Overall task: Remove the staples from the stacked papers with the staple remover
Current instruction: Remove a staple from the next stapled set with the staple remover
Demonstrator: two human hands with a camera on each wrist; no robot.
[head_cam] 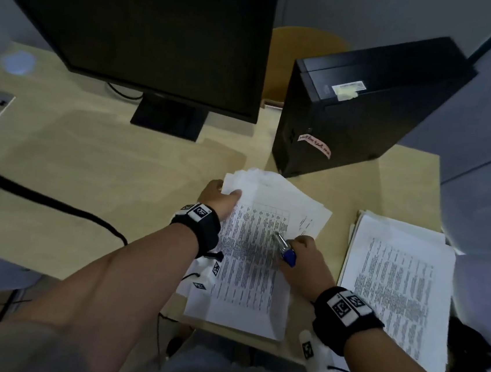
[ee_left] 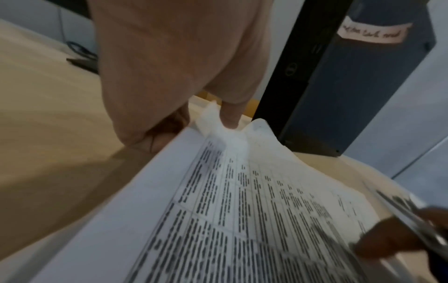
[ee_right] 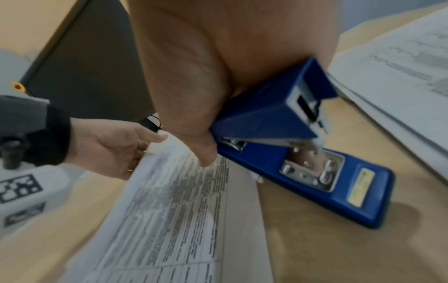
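Observation:
A stack of printed papers (head_cam: 248, 265) lies on the desk in front of me. My left hand (head_cam: 226, 196) pinches its crumpled far left corner, thumb (ee_left: 230, 116) on top and fingers beneath the sheets (ee_left: 242, 210). My right hand (head_cam: 299, 252) grips a blue, stapler-shaped staple remover (head_cam: 288, 253) over the middle of the top page, its metal tip pointing toward the far left. In the right wrist view the staple remover (ee_right: 303, 153) sits tilted in my palm, its base over the right edge of the papers (ee_right: 181, 210). No staple is visible.
A second paper stack (head_cam: 395, 280) lies to the right. A black computer tower (head_cam: 352, 112) stands just beyond the papers, a dark monitor (head_cam: 148, 30) at the back left. A black cable (head_cam: 54, 203) crosses the desk on the left.

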